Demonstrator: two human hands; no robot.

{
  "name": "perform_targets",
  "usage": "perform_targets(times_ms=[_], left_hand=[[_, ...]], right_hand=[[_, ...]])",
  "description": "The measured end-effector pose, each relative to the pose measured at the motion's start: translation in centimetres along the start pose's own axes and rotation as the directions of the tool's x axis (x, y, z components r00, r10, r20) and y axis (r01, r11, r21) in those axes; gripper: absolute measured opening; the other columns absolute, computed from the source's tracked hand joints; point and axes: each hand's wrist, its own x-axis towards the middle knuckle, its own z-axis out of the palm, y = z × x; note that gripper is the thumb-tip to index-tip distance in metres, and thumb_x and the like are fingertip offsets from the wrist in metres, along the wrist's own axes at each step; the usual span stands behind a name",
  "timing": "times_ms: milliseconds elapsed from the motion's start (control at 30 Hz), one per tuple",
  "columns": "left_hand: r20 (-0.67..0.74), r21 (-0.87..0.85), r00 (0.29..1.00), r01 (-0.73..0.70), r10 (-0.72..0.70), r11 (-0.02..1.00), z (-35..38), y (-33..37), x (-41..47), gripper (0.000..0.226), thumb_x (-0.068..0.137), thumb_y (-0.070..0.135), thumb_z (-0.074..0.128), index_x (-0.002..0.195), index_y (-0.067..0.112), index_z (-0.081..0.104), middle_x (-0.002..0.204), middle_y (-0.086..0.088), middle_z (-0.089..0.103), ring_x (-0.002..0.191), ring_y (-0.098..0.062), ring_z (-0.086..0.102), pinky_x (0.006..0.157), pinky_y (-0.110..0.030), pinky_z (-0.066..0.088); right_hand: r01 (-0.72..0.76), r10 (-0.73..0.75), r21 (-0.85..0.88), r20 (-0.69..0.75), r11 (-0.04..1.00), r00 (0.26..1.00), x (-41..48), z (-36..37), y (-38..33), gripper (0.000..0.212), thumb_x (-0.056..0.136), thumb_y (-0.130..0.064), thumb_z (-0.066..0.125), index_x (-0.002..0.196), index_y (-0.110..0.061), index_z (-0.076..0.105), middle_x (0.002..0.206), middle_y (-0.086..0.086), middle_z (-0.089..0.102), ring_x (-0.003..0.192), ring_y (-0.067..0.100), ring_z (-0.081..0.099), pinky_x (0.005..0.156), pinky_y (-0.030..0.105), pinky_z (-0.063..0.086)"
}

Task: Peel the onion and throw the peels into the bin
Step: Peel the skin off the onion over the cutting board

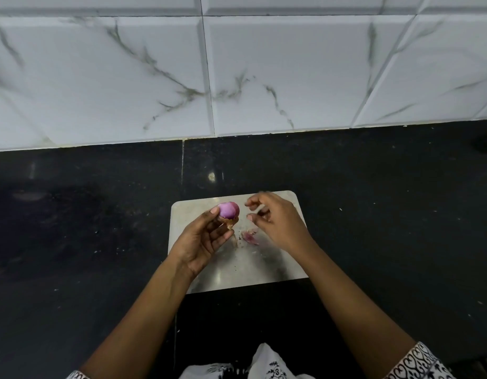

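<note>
My left hand point(202, 239) holds a small purple onion point(229, 210) at its fingertips, above a metal cutting board point(236, 266). The onion's upper part is bare and shiny; brown dry skin still clings to its lower end. My right hand point(275, 220) hovers just right of the onion with curled, parted fingers and nothing visible in them. A purple peel piece point(250, 237) lies on the board between my hands, with small skin flakes around it. No bin is in view.
The board rests on a black stone counter point(86, 228) speckled with small crumbs. A white marble-tiled wall point(236, 77) rises behind the counter. Patterned white clothing point(267, 365) shows at the bottom edge.
</note>
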Motion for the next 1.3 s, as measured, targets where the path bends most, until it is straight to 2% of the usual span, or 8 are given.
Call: perform_targets(times_ms=[100, 200, 367, 500, 700, 933, 1167, 1300], left_hand=[[0.025, 0.049, 1.000, -0.009, 0.008, 0.999, 0.1, 0.1, 0.0, 0.039, 0.070, 0.027, 0.066, 0.103, 0.008, 0.065, 0.085, -0.010, 0.072, 0.071, -0.014, 0.072, 0.060, -0.023, 0.059], [0.059, 0.071, 0.998, -0.007, 0.002, 0.997, 0.3, 0.5, -0.1, 0.031, 0.071, 0.026, 0.063, 0.096, 0.009, 0.068, 0.083, -0.011, 0.073, 0.068, -0.015, 0.071, 0.058, -0.022, 0.059], [0.109, 0.158, 0.994, -0.018, 0.001, 0.987, 0.4, 1.2, -0.2, 0.031, 0.074, 0.025, 0.062, 0.099, 0.007, 0.068, 0.088, -0.015, 0.073, 0.074, -0.019, 0.073, 0.060, -0.022, 0.059], [0.095, 0.176, 0.995, -0.017, 0.000, 0.984, 0.3, 1.5, -0.1, 0.028, 0.078, 0.023, 0.061, 0.100, 0.007, 0.067, 0.086, -0.014, 0.073, 0.070, -0.018, 0.072, 0.059, -0.022, 0.059], [0.101, 0.130, 0.994, 0.022, -0.035, 0.991, 0.3, 1.4, -0.2, 0.032, 0.075, 0.024, 0.060, 0.101, 0.005, 0.065, 0.081, -0.014, 0.073, 0.068, -0.019, 0.072, 0.057, -0.022, 0.058], [0.105, 0.149, 0.994, 0.007, -0.023, 0.989, 0.5, 1.7, -0.1, 0.031, 0.076, 0.023, 0.060, 0.101, 0.005, 0.064, 0.084, -0.015, 0.074, 0.070, -0.020, 0.073, 0.059, -0.023, 0.059], [0.103, 0.131, 0.995, 0.005, -0.018, 0.991, 0.5, 1.6, -0.1, 0.023, 0.086, 0.020, 0.053, 0.100, 0.004, 0.064, 0.078, -0.013, 0.074, 0.068, -0.018, 0.073, 0.058, -0.021, 0.059], [0.122, 0.115, 0.992, -0.034, 0.020, 0.993, 0.6, 1.5, -0.1, 0.028, 0.078, 0.017, 0.058, 0.104, 0.009, 0.064, 0.082, -0.011, 0.074, 0.068, -0.017, 0.072, 0.063, -0.024, 0.060]], right_hand=[[0.138, -0.153, 0.124, 0.114, 0.983, 0.982, 0.1, -1.1, -1.5, 0.036, 0.079, -0.016, 0.071, 0.112, -0.022, 0.057, 0.115, -0.010, 0.051, 0.096, 0.003, 0.057, 0.067, 0.011, 0.051], [0.249, -0.248, 0.020, 0.197, 0.968, 0.949, 0.7, -1.9, -2.2, 0.034, 0.079, -0.015, 0.071, 0.110, -0.019, 0.058, 0.109, -0.014, 0.046, 0.094, 0.005, 0.056, 0.071, 0.013, 0.052], [0.291, -0.280, -0.004, 0.249, 0.957, 0.927, 1.8, -2.6, -2.6, 0.027, 0.078, -0.014, 0.071, 0.102, -0.017, 0.060, 0.103, -0.013, 0.048, 0.084, 0.002, 0.054, 0.069, 0.005, 0.048], [0.307, -0.303, 0.027, 0.263, 0.951, 0.916, 2.0, -2.4, -2.6, 0.025, 0.077, -0.013, 0.073, 0.098, -0.016, 0.060, 0.099, -0.013, 0.048, 0.082, 0.003, 0.055, 0.072, 0.006, 0.048], [0.295, -0.308, 0.087, 0.224, 0.951, 0.925, 1.8, -2.2, -2.1, 0.015, 0.075, -0.008, 0.073, 0.078, -0.013, 0.060, 0.093, -0.006, 0.052, 0.083, 0.007, 0.057, 0.071, 0.020, 0.054], [0.276, -0.288, 0.086, 0.184, 0.957, 0.940, 1.7, -2.0, -2.3, 0.031, 0.076, -0.010, 0.073, 0.104, -0.013, 0.061, 0.100, -0.013, 0.049, 0.079, 0.001, 0.057, 0.071, 0.008, 0.050], [0.304, -0.311, 0.067, 0.168, 0.950, 0.935, 1.6, -1.7, -1.8, 0.011, 0.077, -0.006, 0.072, 0.082, -0.009, 0.063, 0.096, -0.008, 0.051, 0.083, 0.004, 0.057, 0.072, 0.012, 0.052], [0.211, -0.224, 0.101, 0.135, 0.972, 0.965, 1.4, -2.0, -2.2, 0.021, 0.075, -0.013, 0.075, 0.090, -0.011, 0.062, 0.096, -0.008, 0.056, 0.082, 0.007, 0.062, 0.069, 0.014, 0.054]])
